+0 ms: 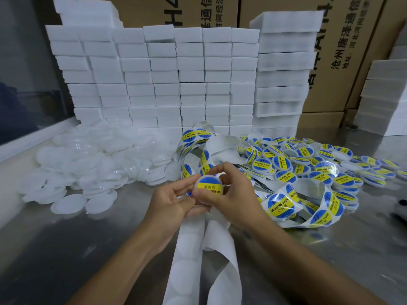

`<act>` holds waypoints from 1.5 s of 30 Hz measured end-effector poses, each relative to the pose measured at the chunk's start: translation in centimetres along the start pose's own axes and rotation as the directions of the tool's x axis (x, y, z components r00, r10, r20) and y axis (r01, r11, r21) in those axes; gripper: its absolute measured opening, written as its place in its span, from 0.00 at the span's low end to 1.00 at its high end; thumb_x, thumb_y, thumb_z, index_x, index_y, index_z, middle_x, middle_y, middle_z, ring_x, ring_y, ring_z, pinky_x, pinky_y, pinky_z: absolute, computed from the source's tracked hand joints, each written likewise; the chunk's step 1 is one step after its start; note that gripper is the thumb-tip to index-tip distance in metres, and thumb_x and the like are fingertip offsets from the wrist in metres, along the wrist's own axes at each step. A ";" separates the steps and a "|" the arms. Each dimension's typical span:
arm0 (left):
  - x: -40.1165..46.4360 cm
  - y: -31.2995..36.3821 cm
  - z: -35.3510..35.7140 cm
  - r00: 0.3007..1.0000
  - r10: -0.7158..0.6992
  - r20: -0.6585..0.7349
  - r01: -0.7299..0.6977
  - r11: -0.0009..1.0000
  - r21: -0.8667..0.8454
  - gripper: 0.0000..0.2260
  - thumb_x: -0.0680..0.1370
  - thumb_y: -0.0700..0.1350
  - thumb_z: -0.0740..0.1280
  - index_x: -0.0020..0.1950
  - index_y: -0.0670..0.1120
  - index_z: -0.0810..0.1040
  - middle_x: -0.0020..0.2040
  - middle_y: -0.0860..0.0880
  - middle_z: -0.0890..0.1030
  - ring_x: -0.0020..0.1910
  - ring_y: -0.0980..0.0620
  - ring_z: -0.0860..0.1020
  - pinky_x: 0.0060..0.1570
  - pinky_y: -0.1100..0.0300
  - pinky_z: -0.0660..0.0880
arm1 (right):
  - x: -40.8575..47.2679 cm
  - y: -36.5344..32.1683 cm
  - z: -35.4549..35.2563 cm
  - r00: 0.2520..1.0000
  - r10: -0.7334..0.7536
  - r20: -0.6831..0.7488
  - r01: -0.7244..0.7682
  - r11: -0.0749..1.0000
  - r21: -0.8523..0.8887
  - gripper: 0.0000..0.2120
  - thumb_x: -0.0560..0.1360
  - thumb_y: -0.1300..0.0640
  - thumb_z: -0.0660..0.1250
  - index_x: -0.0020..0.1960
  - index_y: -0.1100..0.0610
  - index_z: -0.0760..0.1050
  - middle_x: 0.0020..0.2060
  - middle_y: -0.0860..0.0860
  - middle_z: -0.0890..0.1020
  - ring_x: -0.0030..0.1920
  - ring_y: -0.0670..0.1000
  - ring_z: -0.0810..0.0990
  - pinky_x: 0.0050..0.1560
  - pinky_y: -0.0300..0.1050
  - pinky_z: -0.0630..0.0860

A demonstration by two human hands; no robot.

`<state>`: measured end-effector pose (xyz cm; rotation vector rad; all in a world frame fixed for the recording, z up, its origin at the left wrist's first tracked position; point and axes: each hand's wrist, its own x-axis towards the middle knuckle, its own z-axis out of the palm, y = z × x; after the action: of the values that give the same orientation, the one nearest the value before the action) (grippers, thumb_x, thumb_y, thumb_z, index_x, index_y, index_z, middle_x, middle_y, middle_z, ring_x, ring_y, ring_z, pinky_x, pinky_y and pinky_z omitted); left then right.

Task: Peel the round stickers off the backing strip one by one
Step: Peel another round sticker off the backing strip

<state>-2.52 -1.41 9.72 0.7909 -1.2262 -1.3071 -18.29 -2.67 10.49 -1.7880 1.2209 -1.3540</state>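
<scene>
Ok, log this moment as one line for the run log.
both hands hold a stickered lid | backing strip hangs below | plain lids left | stickered pile right

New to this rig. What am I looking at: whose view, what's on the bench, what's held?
No robot here: one head-worn camera looks down at a person's two bare hands over a metal table. The left hand and right hand together hold a round white lid bearing a blue-and-yellow sticker. The backing strip trails toward the viewer, its peeled part bare. Plain white lids are heaped at left, stickered lids at right, stacked white foam blocks behind.
</scene>
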 end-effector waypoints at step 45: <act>0.0 -1.2 -0.9 0.977 -0.039 -0.210 0.096 0.958 0.269 0.06 0.76 0.42 0.71 0.40 0.48 0.84 0.37 0.46 0.85 0.31 0.52 0.80 0.33 0.63 0.78 | 7.9 6.0 -11.8 0.807 0.010 -0.590 -0.348 0.815 -0.463 0.22 0.73 0.41 0.71 0.55 0.59 0.80 0.39 0.52 0.81 0.36 0.49 0.78 0.42 0.44 0.69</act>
<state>-2.03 -1.78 8.38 1.1486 -1.2399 -1.0897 -30.81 -11.44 12.44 -1.5729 2.2574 -1.5759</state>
